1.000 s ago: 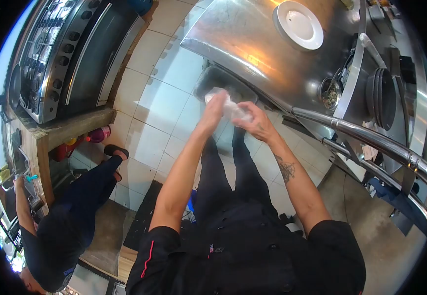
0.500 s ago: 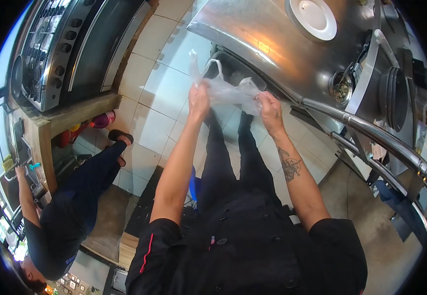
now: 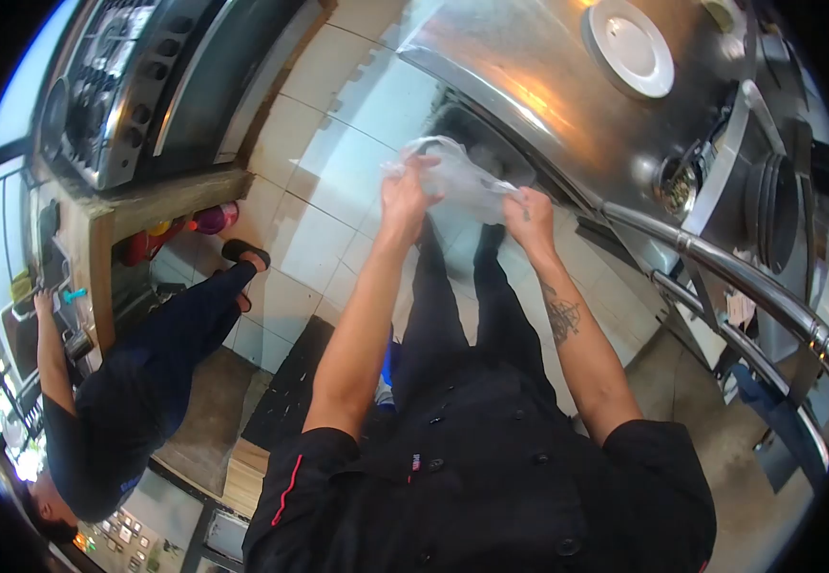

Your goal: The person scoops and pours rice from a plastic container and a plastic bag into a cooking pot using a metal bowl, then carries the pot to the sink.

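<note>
- Far left: co-worker in dark clothing [image 3: 142, 396], one arm extended toward the wall-side fittings.
- Upper left: stainless-steel stove with black round knobs [image 3: 152, 100], on a wooden base.
- Centre left: bare left hand [image 3: 407, 196], fingers half-curled and partly spread, touching the near left end of the bag; firmness of pinch cannot be told.
- Centre: thin, translucent white plastic bag [image 3: 467, 180], held up over the floor between both hands, just beyond the fingers. Long axis crosswise, hand to hand, sloping slightly toward the body at right. Neither hand nearer; one at each end.
- Centre right: bare right hand [image 3: 529, 218], fingers closed tightly on the bag's gathered right end.
- Upper right: stainless-steel table [image 3: 491, 57], bearing a round white plate [image 3: 632, 48], well apart from the bag.
</note>
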Motion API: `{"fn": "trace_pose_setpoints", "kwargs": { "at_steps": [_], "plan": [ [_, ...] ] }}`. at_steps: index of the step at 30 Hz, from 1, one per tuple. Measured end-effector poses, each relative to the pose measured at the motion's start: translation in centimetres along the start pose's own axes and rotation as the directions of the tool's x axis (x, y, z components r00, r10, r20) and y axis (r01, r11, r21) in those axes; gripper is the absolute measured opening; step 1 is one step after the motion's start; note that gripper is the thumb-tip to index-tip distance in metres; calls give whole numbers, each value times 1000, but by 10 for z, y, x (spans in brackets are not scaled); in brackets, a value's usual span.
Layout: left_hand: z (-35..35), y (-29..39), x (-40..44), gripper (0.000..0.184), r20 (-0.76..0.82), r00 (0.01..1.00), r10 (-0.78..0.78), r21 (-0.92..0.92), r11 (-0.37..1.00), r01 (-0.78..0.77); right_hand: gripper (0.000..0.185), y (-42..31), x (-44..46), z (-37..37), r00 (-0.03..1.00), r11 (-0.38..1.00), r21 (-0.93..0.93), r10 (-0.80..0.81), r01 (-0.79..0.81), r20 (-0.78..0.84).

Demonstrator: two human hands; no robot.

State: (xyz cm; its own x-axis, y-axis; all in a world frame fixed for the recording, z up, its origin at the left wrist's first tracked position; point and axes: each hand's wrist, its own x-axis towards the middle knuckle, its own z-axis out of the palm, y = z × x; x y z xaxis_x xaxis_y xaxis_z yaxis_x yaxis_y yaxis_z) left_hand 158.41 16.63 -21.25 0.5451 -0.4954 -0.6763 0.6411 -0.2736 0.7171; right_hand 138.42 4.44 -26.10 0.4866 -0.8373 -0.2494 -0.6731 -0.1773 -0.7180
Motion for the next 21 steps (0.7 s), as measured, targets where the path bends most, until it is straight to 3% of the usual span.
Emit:
{"fn": "trace_pose_setpoints", "kwargs": {
  "at_steps": [3,4,5,6,7,9,10,11,12,13,14,15,17,18,19,21],
  "plan": [
    [-10,-2,-1,52,72,997,-18,-83,996,24,23,-3,-1,6,996,980,193,-43,58,-84],
    [-15,0,-1,52,61,998,-4,-92,996,10,14,-12,-1,-1,985,941,293,163,-170,50],
    [-20,0,-1,53,94,995,25,25,999,-27,14,-19,0,-1,988,944,290,146,-156,55],
    [-23,1,-4,53,131,990,45,141,988,-64,11,-24,1,0,998,913,408,35,-11,-52],
    [-23,5,-8,53,125,991,48,133,989,-65,10,-41,-3,-3,984,853,504,-56,135,-169],
    [-19,13,-18,54,75,997,-32,152,988,21,19,-51,-6,-12,995,803,589,-35,84,-94],
    [-18,16,-23,54,78,996,-38,151,988,26,23,-43,-1,-17,974,831,526,-227,182,21],
    [-15,19,-27,53,-42,995,-94,54,994,96,29,-36,4,-19,905,833,471,-398,289,148],
    [-13,20,-29,52,-153,976,-158,-50,987,151,29,-41,8,-19,907,836,467,-394,288,147],
    [-15,14,-27,52,-147,976,-160,-51,987,154,31,-47,12,-18,900,920,372,-262,124,349],
    [-20,3,-24,51,-72,989,-129,-179,977,114,34,-52,12,-17,845,970,239,-101,-32,526],
    [-22,-7,-24,50,-4,996,-89,-307,948,83,34,-66,7,-13,847,972,233,-93,-37,524],
    [-19,-13,-29,47,28,996,-87,-326,941,92,41,-93,3,-4,839,941,-163,-174,296,516],
    [-20,-15,-33,45,50,995,-85,-340,935,97,43,-68,4,15,832,904,-158,-283,397,478],
    [-20,-10,-41,45,43,995,-84,-343,934,94,43,-48,7,34,828,903,-154,-285,401,483],
    [-24,8,-58,43,-5,999,-46,-77,996,45,41,-26,11,60,901,912,-302,-139,279,411]
  ]
}}
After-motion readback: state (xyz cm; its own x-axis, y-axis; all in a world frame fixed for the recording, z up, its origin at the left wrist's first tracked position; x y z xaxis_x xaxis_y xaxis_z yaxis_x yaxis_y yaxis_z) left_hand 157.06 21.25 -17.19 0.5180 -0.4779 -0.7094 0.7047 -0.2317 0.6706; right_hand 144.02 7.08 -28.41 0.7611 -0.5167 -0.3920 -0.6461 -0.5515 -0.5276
